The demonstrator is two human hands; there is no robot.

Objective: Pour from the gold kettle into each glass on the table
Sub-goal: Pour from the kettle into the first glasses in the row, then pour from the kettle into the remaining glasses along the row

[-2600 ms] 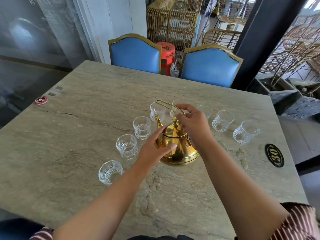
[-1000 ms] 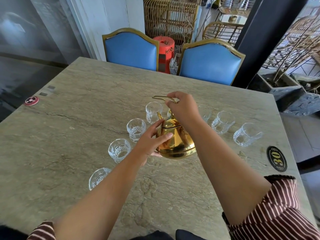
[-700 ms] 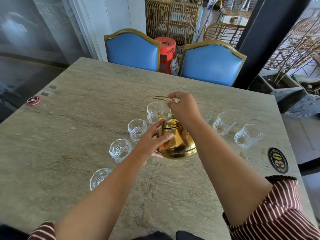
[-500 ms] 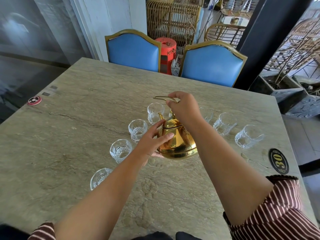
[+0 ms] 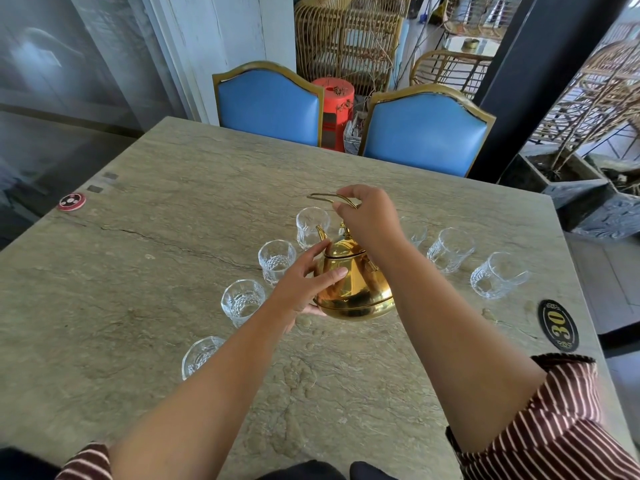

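Right hand: fingers closed on gold kettle handle.
Left hand: fingers spread, steadying kettle body.

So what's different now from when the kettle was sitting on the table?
The kettle has been lifted off the table and tipped a bit, spout toward the far glass. The right hand took hold of the handle; the left hand moved to steady the body. The glasses stayed put, and no pour is visible.
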